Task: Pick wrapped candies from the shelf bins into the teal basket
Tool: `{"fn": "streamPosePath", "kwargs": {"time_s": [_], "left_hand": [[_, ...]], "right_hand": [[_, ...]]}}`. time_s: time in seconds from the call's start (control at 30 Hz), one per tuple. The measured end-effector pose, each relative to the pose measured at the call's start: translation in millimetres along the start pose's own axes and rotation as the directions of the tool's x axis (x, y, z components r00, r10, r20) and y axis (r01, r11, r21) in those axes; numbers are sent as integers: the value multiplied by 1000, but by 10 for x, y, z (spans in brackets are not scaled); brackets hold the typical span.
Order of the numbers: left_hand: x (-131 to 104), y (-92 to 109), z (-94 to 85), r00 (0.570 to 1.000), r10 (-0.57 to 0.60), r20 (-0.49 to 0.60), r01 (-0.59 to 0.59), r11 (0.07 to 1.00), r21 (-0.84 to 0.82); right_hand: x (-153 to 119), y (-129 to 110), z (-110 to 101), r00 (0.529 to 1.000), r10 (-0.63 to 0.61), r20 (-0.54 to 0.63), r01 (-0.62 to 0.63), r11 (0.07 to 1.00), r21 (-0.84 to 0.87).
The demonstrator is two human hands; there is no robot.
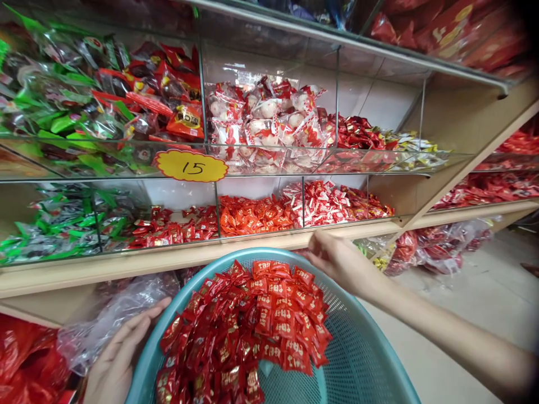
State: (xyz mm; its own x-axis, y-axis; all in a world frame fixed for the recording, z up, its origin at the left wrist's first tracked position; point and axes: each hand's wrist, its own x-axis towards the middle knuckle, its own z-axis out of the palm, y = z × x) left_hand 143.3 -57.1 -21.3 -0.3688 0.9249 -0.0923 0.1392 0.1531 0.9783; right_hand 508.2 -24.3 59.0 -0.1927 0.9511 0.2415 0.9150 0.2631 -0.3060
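Note:
A round teal plastic basket [357, 359] with mesh sides holds many small red-wrapped candies [278, 314], heaped toward its left and far side. My left hand [122, 353] lies against the basket's left outer side, with its fingers stretched along the wall below the rim and bearing on it. At the far right rim, my right hand [337, 261] is closed with curled fingers, close to the front board of the shelf. Anything between those fingers is hidden. Part of the basket bottom shows beside the heap.
A wooden shelf [252, 242] with glass dividers rises right behind the basket. Its compartments hold orange-red candies [256, 216], pink-and-white candies [320, 205] and green packets [63, 224]. A yellow tag [191, 165] reads 15. Bagged goods [438, 247] lie below on the right.

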Motion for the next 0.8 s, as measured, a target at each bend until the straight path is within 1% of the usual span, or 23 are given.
{"fn": "streamPosePath", "kwargs": {"time_s": [0.07, 0.1, 0.13, 0.17, 0.23, 0.3, 0.37, 0.43, 0.53, 0.6, 0.67, 0.7, 0.8], "left_hand": [[24, -50, -26, 1000, -1, 26, 1, 1000, 2], [33, -74, -37, 999, 12, 41, -12, 1000, 19], [38, -90, -45, 998, 13, 57, -14, 1000, 25], [38, -97, -48, 999, 10, 50, -11, 1000, 19], [27, -82, -42, 999, 4, 39, -5, 1000, 6], [16, -55, -28, 999, -5, 32, 5, 1000, -7], [22, -53, -21, 999, -13, 43, 14, 1000, -22], [46, -90, -28, 998, -19, 56, 21, 999, -30], [82, -166, -56, 997, -24, 71, 26, 999, -22], [79, -183, -68, 997, -25, 78, 27, 999, -22], [53, -161, -63, 997, -35, 68, 38, 999, -37], [36, -139, -54, 997, -46, 56, 49, 998, -47], [-7, -75, -10, 999, -50, 7, 50, 998, -48]], "right_hand": [[375, -10, -64, 993, -122, -8, 121, 991, -53], [557, -4, -65, 986, -165, 14, 166, 979, -121], [728, 8, -49, 980, -190, 58, 198, 959, -201], [881, 21, -18, 973, -192, 129, 222, 933, -284], [1125, 46, 63, 950, -145, 277, 253, 876, -410], [1275, 57, 142, 927, -85, 366, 261, 846, -464], [1341, 56, 193, 920, -58, 388, 252, 846, -471], [1350, 50, 210, 920, -55, 387, 248, 849, -468], [1316, 44, 184, 922, -60, 382, 248, 850, -465], [1282, 42, 135, 928, -87, 363, 256, 856, -448], [1236, 35, 62, 938, -143, 315, 271, 869, -413], [1202, 28, 19, 945, -178, 273, 279, 875, -395], [1027, 2, -107, 955, -277, 104, 296, 901, -319]]}}
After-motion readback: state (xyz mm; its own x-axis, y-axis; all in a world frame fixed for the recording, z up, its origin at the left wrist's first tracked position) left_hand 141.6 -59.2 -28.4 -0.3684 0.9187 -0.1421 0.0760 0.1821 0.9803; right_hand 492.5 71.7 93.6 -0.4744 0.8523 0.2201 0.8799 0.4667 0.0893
